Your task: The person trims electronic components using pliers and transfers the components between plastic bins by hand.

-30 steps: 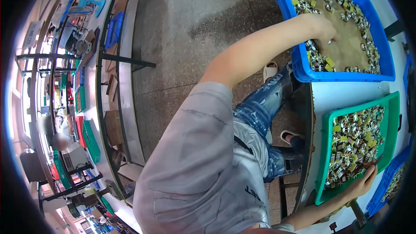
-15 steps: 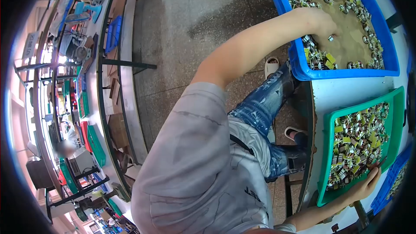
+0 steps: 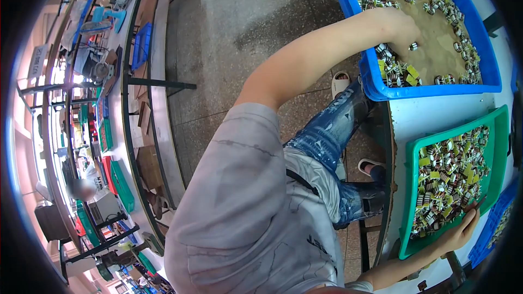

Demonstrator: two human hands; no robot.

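Note:
My left hand (image 3: 402,30) reaches into a blue tray (image 3: 376,83), its fingers curled down and closed over the brown bottom. A small wire-wound coil (image 3: 413,47) shows at its fingertips. More coils, some with yellow tabs (image 3: 412,72), lie along the tray's sides. Beside the near end of the green tray (image 3: 415,185), my right hand (image 3: 462,231) has its fingers drawn together. A thin dark tool (image 3: 480,202) shows at those fingertips, over the tray's edge. That tray is filled with a heap of similar coils (image 3: 449,177).
Both trays stand on a white table (image 3: 414,120) with a worn edge. Another blue tray (image 3: 490,234) sits at the lower right. Across the speckled floor (image 3: 234,22) runs a long workbench (image 3: 136,147) with bins and equipment. A person's blurred head (image 3: 83,189) shows there.
The view has shifted slightly, so the trays sit a little further left. My left hand stays over the same spot in the blue tray, and my right hand keeps its place.

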